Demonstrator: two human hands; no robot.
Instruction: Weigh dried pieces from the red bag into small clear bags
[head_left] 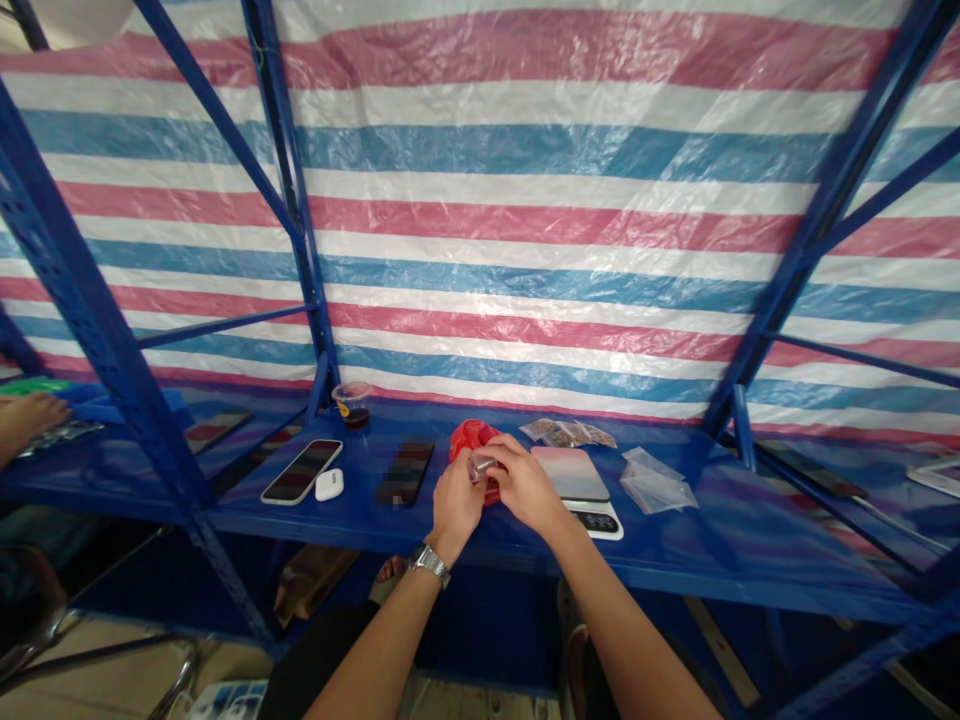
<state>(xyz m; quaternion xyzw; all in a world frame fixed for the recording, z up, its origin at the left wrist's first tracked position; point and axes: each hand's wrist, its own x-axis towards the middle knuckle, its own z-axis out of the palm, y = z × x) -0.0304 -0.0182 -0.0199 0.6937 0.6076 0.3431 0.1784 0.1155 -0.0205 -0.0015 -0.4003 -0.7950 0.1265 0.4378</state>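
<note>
My left hand [457,497] and my right hand [522,480] meet over a red plastic bag [469,436] on the blue shelf. Between my closed fingers is a small clear plastic bag [480,466], pinched from both sides; its contents are hard to make out. Part of the red bag is hidden under my hands. Just right of my right hand lies a kitchen scale [571,474] with a dark display. Small filled bags [571,434] lie behind it, and flat clear bags [657,482] are to its right.
Left of my hands are a dark phone [406,473], a white earphone case [329,485], a white-edged phone [303,472] and a cup of dark liquid [352,406]. Blue uprights [289,190] frame the shelf [480,560]. Another person's hand [31,420] is at far left.
</note>
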